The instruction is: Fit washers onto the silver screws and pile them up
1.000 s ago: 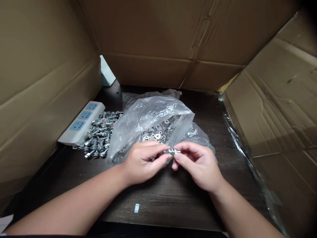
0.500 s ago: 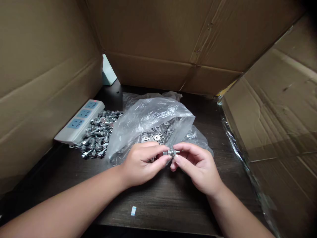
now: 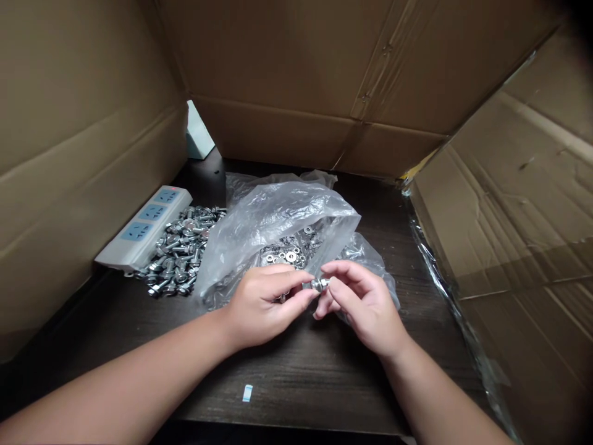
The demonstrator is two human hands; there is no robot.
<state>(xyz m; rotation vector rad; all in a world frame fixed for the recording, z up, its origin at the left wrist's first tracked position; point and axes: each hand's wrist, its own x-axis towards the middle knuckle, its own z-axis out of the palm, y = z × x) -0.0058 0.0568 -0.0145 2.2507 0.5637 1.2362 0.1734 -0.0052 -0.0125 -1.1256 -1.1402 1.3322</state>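
Note:
My left hand (image 3: 269,303) pinches a small silver bolt (image 3: 317,284) by its head end, between thumb and fingertips. A nut (image 3: 324,282) sits on its shank, which points right. Around the bolt's free end is my right hand (image 3: 359,303), its thumb close to the nut and its index finger lifted apart from it. Whether the right thumb touches the nut, I cannot tell. Behind the hands, washers (image 3: 291,256) lie in the mouth of a clear plastic bag (image 3: 278,207). Part of the bag is hidden by my hands.
Left of the bag is a heap of flanged bolts (image 3: 178,253), against a white power strip (image 3: 143,225). Cardboard walls (image 3: 278,68) surround the dark tabletop (image 3: 296,383) at the back and sides. A small white-and-blue slip (image 3: 247,393) lies near the front edge.
My right index finger and thumb have parted from their pinch at the bolt's nut end. My left hand still holds the bolt. The whole view has shifted slightly.

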